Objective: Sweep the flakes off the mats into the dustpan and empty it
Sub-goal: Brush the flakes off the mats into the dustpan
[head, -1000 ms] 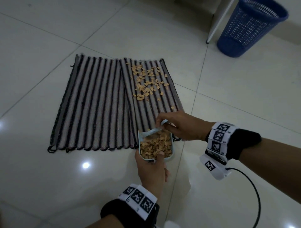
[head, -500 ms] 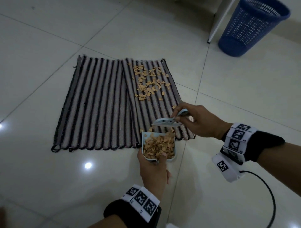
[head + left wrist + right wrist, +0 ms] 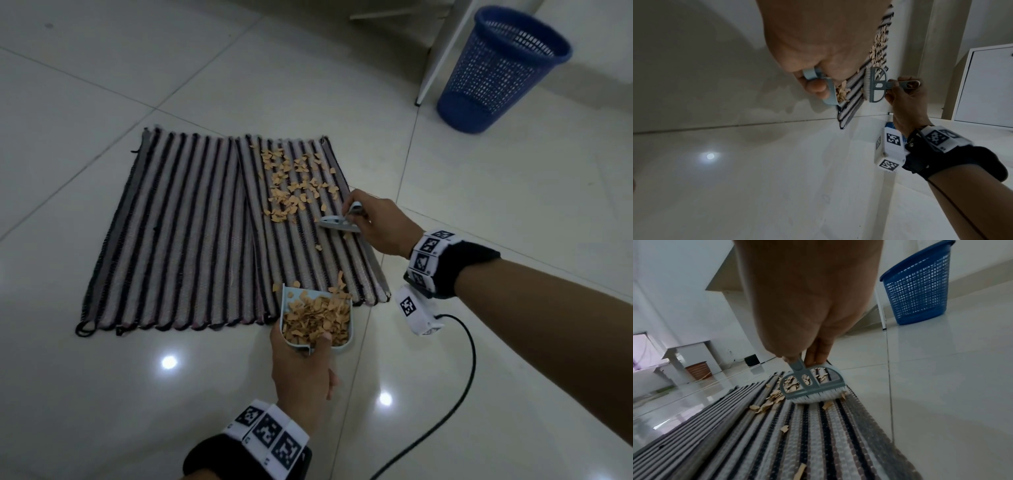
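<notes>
Two striped mats [image 3: 178,233] lie side by side on the tiled floor. Tan flakes [image 3: 294,185] are scattered over the far half of the right mat [image 3: 818,443]. My left hand [image 3: 301,370] grips the handle of a pale blue dustpan [image 3: 317,318], heaped with flakes, at the right mat's near edge. My right hand [image 3: 376,226] grips the handle of a small blue-grey brush [image 3: 337,224]. In the right wrist view the brush [image 3: 812,386] has its white bristles down on the mat, just short of the flake patch. In the left wrist view the dustpan [image 3: 828,92] and brush [image 3: 876,84] appear apart.
A blue mesh waste basket [image 3: 500,68] stands on the floor at the far right, beside a white furniture leg [image 3: 442,58]. A black cable [image 3: 455,387] runs from my right wrist across the tiles. A few stray flakes [image 3: 318,246] lie mid-mat.
My right hand has carried the brush away from the dustpan mouth, up the right mat to the near side of the remaining flakes. The left hand and dustpan have stayed at the mat edge.
</notes>
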